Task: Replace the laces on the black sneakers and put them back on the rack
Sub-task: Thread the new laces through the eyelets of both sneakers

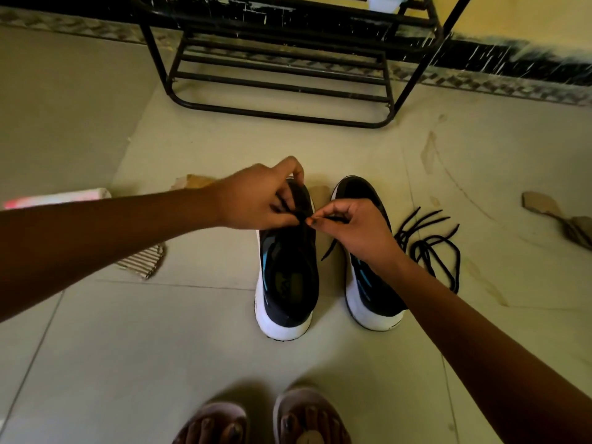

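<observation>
Two black sneakers with white soles stand side by side on the floor, heels toward me: the left sneaker [286, 277] and the right sneaker [371, 283]. My left hand [256, 200] hovers over the left sneaker's tongue area and pinches a black lace. My right hand [349, 229] pinches the same black lace [330, 249] right beside it, a loose end hanging between the shoes. A pile of loose black laces [432, 245] lies on the floor to the right of the right sneaker.
A black metal shoe rack [278, 88] stands against the wall ahead. A striped cloth [144, 261] and pink-white item [57, 198] lie at left, brown scraps [557, 216] at right. My sandalled feet [266, 421] are at the bottom.
</observation>
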The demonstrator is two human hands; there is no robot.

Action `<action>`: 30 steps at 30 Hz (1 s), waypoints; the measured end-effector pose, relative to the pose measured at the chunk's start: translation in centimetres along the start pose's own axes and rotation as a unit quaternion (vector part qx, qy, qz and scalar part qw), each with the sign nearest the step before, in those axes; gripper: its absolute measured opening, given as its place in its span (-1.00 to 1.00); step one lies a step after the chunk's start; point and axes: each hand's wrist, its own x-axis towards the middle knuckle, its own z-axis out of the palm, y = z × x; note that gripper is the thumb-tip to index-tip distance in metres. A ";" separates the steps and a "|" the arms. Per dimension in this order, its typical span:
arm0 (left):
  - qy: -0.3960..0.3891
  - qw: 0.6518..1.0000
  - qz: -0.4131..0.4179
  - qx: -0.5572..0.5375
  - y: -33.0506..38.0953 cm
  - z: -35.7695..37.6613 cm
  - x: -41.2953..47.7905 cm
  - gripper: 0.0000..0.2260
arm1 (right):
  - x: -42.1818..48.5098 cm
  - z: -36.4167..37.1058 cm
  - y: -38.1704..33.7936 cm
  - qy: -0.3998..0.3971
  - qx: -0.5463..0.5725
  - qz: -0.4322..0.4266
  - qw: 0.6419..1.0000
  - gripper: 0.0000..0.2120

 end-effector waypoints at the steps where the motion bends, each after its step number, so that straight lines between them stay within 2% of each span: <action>1: 0.006 0.999 0.017 0.039 -0.4 -0.7 -0.1 -0.59 | 0.0 -0.3 0.0 -0.005 -0.026 0.013 1.000 -0.87; 3: 0.004 0.987 0.039 0.154 -1.4 -1.8 -0.1 -0.67 | -0.2 -0.8 -0.2 -0.044 -0.103 0.042 0.993 -0.94; 5: -0.015 0.974 0.029 0.223 -3.1 -2.4 -0.3 -0.73 | -0.5 -1.3 -0.8 -0.110 -0.193 0.066 0.973 -0.98; 7: -0.061 0.971 0.001 0.233 -4.9 -2.7 -0.6 -0.76 | -0.6 -1.7 -1.5 -0.193 -0.292 0.082 0.933 -0.89; 9: -0.132 0.966 -0.032 0.219 -6.5 -2.6 -1.1 -0.84 | -0.7 -1.8 -2.1 -0.269 -0.383 0.092 0.879 -0.77; 11: -0.214 0.954 -0.086 0.190 -7.6 -2.3 -1.6 -0.94 | -0.5 -1.8 -2.2 -0.287 -0.417 0.102 0.856 -0.75; 13: -0.250 0.946 -0.133 0.159 -8.2 -1.8 -2.0 -0.95 | -0.4 -1.7 -1.9 -0.267 -0.421 0.098 0.861 -0.78; 14: -0.246 0.947 -0.131 0.160 -8.4 -1.7 -2.1 -0.93 | -0.4 -1.6 -1.7 -0.254 -0.420 0.087 0.867 -0.80; 17: -0.167 0.972 -0.080 0.145 -8.1 -0.8 -2.2 -0.70 | -0.6 -1.4 -1.1 -0.197 -0.369 0.051 0.907 -0.73; 19: -0.102 0.992 -0.051 0.045 -6.7 0.2 -2.0 -0.69 | -0.9 -0.7 -0.8 -0.162 -0.292 0.037 0.942 -0.65; 21: -0.079 0.996 -0.034 -0.008 -5.0 1.7 -1.5 -0.74 | -1.2 0.2 -0.5 -0.148 -0.225 0.039 0.962 -0.69; 25: -0.089 0.996 -0.031 0.000 -3.6 3.9 -0.9 -0.80 | -1.3 1.2 0.3 -0.113 -0.241 0.024 0.964 -0.67; 30: -0.142 0.986 -0.063 0.058 -3.5 3.9 -0.9 -0.89 | -1.9 1.0 0.7 -0.161 -0.280 0.047 0.945 -0.66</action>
